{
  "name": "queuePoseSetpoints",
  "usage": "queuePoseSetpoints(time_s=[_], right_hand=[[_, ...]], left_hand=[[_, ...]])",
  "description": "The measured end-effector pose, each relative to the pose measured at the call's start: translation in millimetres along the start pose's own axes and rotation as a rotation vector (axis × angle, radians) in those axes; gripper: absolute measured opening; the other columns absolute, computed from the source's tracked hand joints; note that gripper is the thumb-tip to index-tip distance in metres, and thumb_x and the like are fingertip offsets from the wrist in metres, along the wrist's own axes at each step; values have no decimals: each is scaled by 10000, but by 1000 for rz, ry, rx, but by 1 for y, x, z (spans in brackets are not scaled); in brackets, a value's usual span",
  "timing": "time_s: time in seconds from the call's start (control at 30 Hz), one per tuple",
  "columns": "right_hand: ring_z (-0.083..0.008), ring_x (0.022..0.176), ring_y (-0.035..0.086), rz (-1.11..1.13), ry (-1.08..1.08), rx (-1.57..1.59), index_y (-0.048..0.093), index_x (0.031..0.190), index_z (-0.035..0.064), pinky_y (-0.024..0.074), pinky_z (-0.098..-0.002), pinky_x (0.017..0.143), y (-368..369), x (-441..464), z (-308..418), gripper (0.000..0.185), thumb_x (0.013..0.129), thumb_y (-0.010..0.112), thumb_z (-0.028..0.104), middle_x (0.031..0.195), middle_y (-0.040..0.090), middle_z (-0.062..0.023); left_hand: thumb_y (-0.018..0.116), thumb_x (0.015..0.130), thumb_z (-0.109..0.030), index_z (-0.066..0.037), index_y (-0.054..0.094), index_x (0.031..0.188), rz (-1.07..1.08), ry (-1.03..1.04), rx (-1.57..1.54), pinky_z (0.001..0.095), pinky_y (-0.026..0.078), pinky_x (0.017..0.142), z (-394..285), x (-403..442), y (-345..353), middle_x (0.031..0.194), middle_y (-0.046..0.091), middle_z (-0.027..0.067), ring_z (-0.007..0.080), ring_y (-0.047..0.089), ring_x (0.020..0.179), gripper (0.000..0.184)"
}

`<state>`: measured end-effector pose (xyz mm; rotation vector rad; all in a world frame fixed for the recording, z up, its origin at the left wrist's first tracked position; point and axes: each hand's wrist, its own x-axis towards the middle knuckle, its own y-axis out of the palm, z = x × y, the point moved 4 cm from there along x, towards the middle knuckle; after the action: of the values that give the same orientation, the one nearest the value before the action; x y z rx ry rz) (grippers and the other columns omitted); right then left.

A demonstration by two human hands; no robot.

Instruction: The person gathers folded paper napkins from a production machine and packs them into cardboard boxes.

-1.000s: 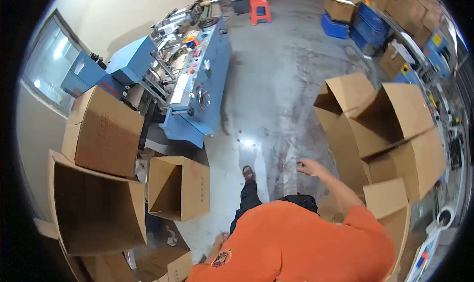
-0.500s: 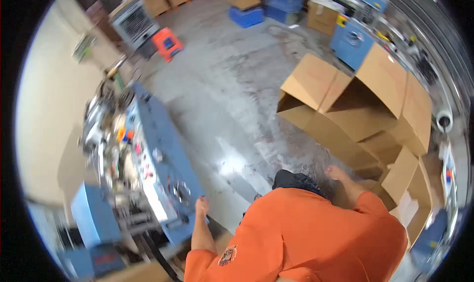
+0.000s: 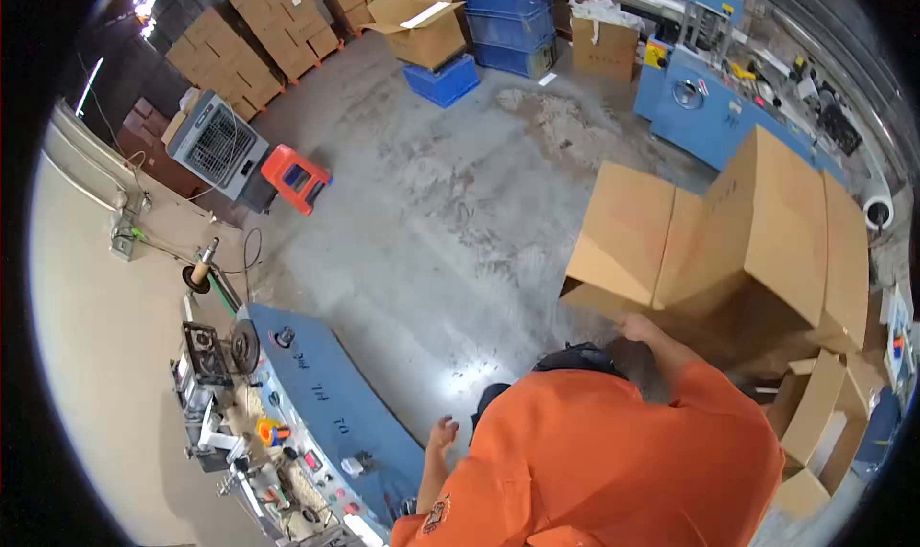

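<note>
left hand: empty, fingers loosely spread, just beside the blue machine.
right hand: at the near lower edge of the large open carton; whether it grasps the cardboard or only lies close to it, i cannot tell.
large open carton: on the right, apparently standing on the floor, flaps sticking out, a smaller carton near it.
handling: probably light for its bulk; walls fairly stiff, loose flaps likely to bend, corners easily crushed.
where to hold: better by a firm wall edge, or from two sides, than by one flap.
</note>
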<state>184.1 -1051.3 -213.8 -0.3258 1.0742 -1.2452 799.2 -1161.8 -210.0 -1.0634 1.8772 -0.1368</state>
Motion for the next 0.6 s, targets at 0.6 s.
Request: queuePoseSetpoints(time_s=[0.6], right_hand=[[-338, 1023, 602, -273, 465, 57, 623, 1151, 80, 459, -445, 892, -178, 243, 12, 489, 803, 627, 424, 1102, 638, -180]], left_hand=[[496, 841, -161, -29, 589, 924, 173, 21, -27, 291, 422, 414, -335, 494, -230, 616, 545, 72, 158, 523, 485, 182]])
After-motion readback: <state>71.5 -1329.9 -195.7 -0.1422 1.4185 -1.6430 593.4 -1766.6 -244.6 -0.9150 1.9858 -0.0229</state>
